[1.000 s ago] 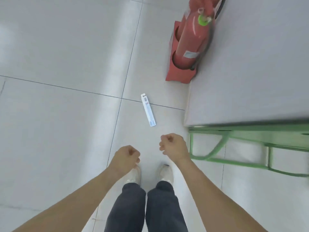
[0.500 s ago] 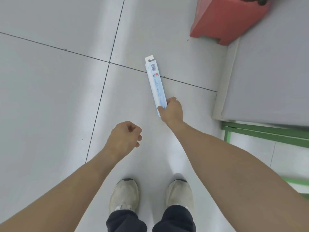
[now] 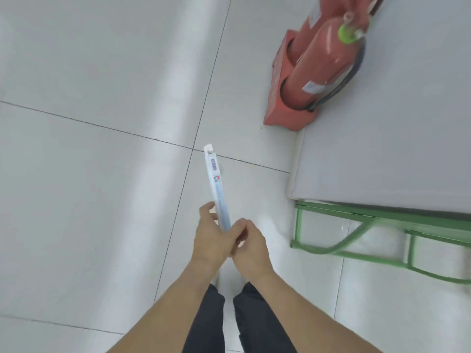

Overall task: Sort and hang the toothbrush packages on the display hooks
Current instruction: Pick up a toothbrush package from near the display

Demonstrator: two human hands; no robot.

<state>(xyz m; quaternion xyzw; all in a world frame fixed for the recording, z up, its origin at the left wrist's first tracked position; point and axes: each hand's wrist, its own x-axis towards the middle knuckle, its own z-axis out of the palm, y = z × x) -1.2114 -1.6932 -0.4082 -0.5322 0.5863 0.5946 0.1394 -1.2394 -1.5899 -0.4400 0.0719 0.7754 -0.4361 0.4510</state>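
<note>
Head view shows both the left hand (image 3: pixel 212 240) and right hand (image 3: pixel 251 247) grasping the toothbrush package (image 3: pixel 216 189) at its lower end, its hanger tab pointing toward 12 o'clock over bare floor tiles (image 3: pixel 89 174), well apart from the green frame (image 3: pixel 331 248) at 3 o'clock.

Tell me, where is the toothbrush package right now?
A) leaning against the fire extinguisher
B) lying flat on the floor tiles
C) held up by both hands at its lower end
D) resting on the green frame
C: the left hand and right hand grip the lower end of the toothbrush package, its hang tab pointing away.
</note>
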